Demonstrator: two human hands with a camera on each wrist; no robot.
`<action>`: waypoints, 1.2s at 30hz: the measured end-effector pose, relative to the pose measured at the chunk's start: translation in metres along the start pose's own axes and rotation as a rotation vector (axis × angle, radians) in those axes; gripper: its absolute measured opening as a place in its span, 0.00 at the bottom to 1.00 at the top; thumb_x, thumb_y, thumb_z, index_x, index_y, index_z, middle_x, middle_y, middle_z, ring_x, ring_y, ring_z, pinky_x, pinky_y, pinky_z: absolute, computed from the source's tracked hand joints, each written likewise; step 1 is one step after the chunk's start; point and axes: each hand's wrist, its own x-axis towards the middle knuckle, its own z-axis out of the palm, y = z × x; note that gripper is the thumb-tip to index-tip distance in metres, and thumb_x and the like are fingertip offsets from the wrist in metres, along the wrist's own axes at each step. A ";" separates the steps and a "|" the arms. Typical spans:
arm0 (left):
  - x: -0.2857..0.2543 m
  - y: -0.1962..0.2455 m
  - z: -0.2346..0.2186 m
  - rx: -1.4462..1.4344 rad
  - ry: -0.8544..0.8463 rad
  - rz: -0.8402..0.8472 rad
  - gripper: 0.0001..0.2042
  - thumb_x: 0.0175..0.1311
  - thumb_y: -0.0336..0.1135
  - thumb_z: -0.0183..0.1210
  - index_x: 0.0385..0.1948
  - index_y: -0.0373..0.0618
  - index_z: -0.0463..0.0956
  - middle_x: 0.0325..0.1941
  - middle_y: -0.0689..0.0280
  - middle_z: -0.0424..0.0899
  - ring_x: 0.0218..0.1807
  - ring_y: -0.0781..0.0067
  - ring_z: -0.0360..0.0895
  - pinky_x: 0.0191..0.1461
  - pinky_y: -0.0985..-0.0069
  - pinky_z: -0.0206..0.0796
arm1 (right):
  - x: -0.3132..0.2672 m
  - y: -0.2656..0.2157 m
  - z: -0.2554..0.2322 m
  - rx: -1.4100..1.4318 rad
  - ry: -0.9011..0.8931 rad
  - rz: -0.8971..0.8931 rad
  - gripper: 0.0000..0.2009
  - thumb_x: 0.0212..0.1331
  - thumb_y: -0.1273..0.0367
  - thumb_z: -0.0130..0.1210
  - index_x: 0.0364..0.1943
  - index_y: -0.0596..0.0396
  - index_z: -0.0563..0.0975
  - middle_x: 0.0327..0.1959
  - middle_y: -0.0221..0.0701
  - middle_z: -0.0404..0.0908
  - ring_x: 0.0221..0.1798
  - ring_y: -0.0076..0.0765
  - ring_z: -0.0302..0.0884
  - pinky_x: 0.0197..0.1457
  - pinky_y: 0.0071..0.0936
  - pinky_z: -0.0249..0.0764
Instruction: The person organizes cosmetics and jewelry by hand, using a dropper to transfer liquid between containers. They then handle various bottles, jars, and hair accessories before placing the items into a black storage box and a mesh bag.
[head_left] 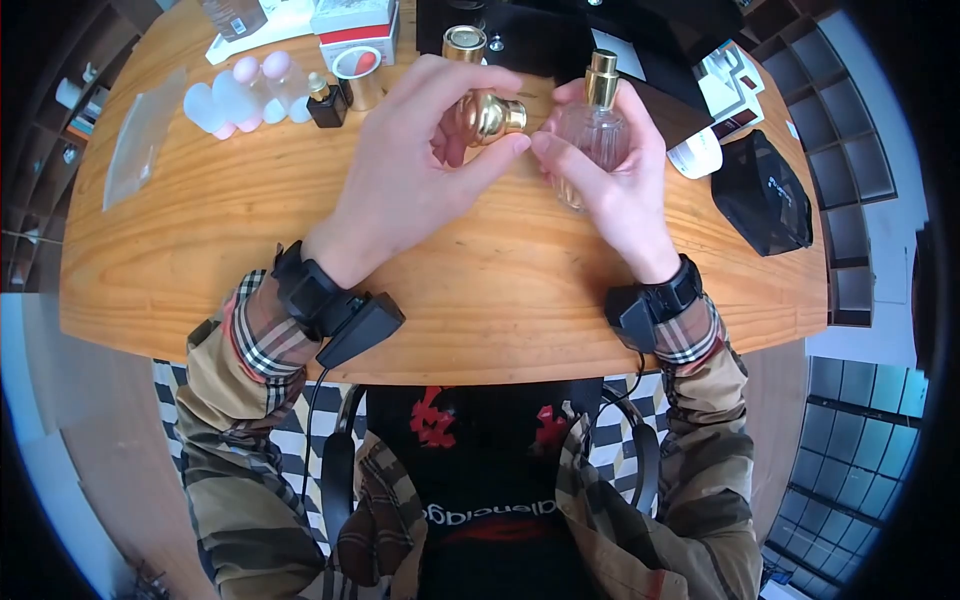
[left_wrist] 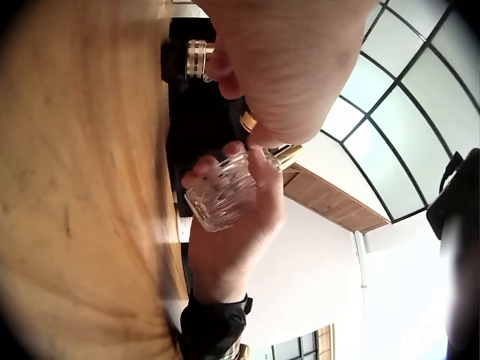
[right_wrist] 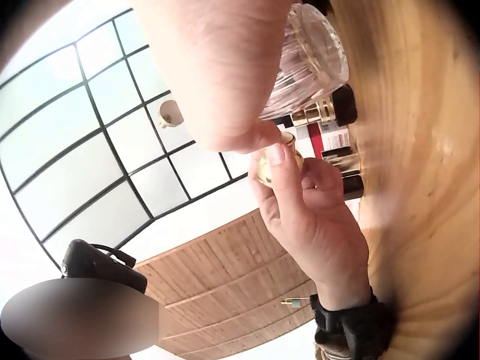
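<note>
In the head view the left hand (head_left: 400, 170) grips a shiny gold cap (head_left: 488, 118), its narrow end facing right. Beside it the right hand (head_left: 625, 180) holds a ribbed clear glass bottle (head_left: 592, 140) upright, with a gold spray top (head_left: 602, 78). The two thumb tips are close together between the cap and the bottle. In the left wrist view the right hand's fingers wrap around the glass bottle (left_wrist: 225, 191). The right wrist view has the gold cap (right_wrist: 266, 169) between the left hand's thumb and fingers; the right palm hides part of the bottle.
On the wooden table (head_left: 480, 300) stand a small dark bottle (head_left: 326, 105), a gold-rimmed cup (head_left: 360, 78), several pink-and-clear containers (head_left: 247, 95) and a gold-topped jar (head_left: 464, 45). A black pouch (head_left: 762, 192) and white jar (head_left: 696, 155) are at the right, a plastic bag (head_left: 143, 140) at the left.
</note>
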 end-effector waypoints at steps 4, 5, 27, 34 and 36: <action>-0.001 0.003 0.002 0.030 -0.009 -0.016 0.24 0.63 0.26 0.69 0.62 0.51 0.78 0.46 0.72 0.72 0.32 0.89 0.68 0.32 0.89 0.62 | -0.001 0.000 -0.001 0.038 -0.015 -0.054 0.20 0.58 0.80 0.68 0.53 0.56 0.73 0.35 0.21 0.80 0.32 0.12 0.75 0.33 0.14 0.70; -0.002 0.002 0.002 0.033 -0.010 -0.021 0.25 0.63 0.26 0.68 0.64 0.52 0.77 0.46 0.72 0.71 0.32 0.89 0.67 0.32 0.88 0.62 | -0.001 -0.001 -0.003 0.025 -0.033 -0.064 0.22 0.58 0.80 0.68 0.54 0.57 0.72 0.35 0.22 0.80 0.32 0.13 0.76 0.35 0.14 0.71; 0.000 0.000 0.001 0.003 -0.036 -0.144 0.24 0.59 0.31 0.70 0.58 0.45 0.74 0.44 0.62 0.79 0.25 0.77 0.68 0.30 0.77 0.64 | 0.000 -0.009 -0.012 0.925 -0.184 0.323 0.27 0.69 0.54 0.49 0.66 0.56 0.68 0.46 0.43 0.80 0.35 0.45 0.84 0.34 0.40 0.87; 0.002 0.002 -0.002 0.084 -0.067 -0.097 0.19 0.61 0.33 0.68 0.54 0.47 0.78 0.40 0.64 0.77 0.26 0.76 0.69 0.32 0.77 0.64 | -0.001 -0.017 -0.011 0.614 -0.296 0.203 0.29 0.67 0.67 0.55 0.72 0.54 0.62 0.45 0.40 0.80 0.34 0.40 0.84 0.34 0.35 0.84; 0.002 -0.003 -0.002 0.089 -0.064 -0.037 0.16 0.62 0.33 0.67 0.52 0.49 0.81 0.38 0.65 0.75 0.27 0.75 0.69 0.32 0.77 0.64 | -0.007 -0.024 -0.003 0.180 -0.209 0.027 0.36 0.63 0.76 0.60 0.75 0.54 0.59 0.44 0.37 0.80 0.37 0.37 0.84 0.40 0.33 0.83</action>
